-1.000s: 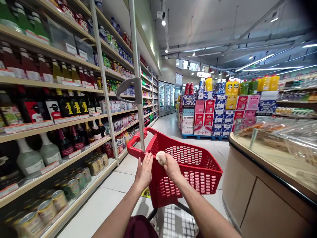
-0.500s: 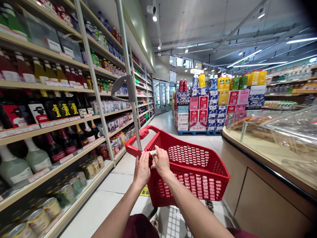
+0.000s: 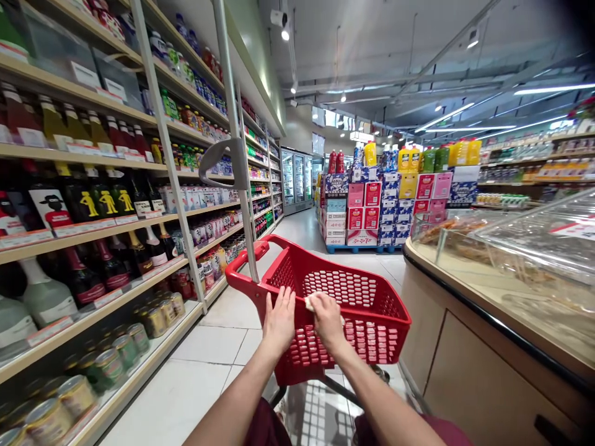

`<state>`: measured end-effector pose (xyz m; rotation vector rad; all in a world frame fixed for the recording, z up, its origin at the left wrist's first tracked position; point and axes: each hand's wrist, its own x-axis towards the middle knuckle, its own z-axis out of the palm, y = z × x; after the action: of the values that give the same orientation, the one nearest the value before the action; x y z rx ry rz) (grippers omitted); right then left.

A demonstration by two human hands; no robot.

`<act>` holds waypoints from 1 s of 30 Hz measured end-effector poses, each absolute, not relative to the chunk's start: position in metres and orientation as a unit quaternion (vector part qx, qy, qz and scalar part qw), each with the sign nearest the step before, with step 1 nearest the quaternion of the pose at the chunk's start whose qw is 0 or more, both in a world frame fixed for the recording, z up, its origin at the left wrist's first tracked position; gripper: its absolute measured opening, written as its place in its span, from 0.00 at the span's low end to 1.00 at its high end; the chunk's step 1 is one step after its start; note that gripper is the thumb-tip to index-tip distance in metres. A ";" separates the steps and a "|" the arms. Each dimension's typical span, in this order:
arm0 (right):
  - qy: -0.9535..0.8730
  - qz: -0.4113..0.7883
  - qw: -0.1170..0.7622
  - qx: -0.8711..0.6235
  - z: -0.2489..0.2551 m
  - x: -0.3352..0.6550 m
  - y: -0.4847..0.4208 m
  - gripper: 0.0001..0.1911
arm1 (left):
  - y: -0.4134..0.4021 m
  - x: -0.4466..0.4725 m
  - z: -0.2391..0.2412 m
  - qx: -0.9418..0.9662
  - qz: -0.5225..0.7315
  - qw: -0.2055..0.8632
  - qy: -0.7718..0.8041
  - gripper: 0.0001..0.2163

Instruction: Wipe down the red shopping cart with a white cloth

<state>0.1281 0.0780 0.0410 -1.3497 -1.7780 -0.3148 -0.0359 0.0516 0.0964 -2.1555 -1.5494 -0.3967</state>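
Observation:
A red plastic shopping cart (image 3: 334,263) with perforated sides stands in front of me, its side turned toward me. My left hand (image 3: 279,322) lies on the near side just below the rim, close to the handle end, fingers stretched out. Farther along that rim, my right hand (image 3: 329,321) is closed around a crumpled whitish cloth (image 3: 310,303), which is pressed against the cart's edge. Most of the cloth is hidden under the fingers. From the handle end rises a metal pole (image 3: 225,74) with a grey loop grip (image 3: 237,162).
Shelves of bottles and cans (image 3: 134,158) line the left side. A glass-edged food counter (image 3: 465,310) stands close on the right. Stacked drink cartons (image 3: 362,210) rest on a blue pallet (image 3: 337,249) ahead, with glass-door fridges (image 3: 296,176) farther back.
Both hands have moved along the cart's near rim, away from the handle. My right hand has gone farther with the cloth, so the gap between my hands is wider. The view has shifted slightly right.

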 end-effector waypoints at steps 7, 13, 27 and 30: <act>-0.648 -0.174 0.383 -0.636 0.009 0.241 0.057 0.20 | 0.048 -0.028 0.096 -0.788 -0.133 0.210 -0.564 0.28; -0.627 -0.179 0.438 -0.618 0.005 0.225 0.059 0.19 | 0.036 0.000 0.087 -0.769 -0.123 0.211 -0.591 0.27; -0.672 -0.157 0.477 -0.544 0.007 0.221 0.062 0.21 | 0.029 0.029 0.074 -0.809 -0.110 0.174 -0.551 0.28; -0.682 -0.171 0.473 -0.530 -0.001 0.224 0.061 0.21 | 0.029 0.032 0.066 -0.824 -0.118 0.168 -0.528 0.29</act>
<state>0.2239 0.0608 -0.0013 -1.2980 -1.6694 -0.4186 0.0322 0.0291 0.0664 -2.3452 -1.5015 -0.3368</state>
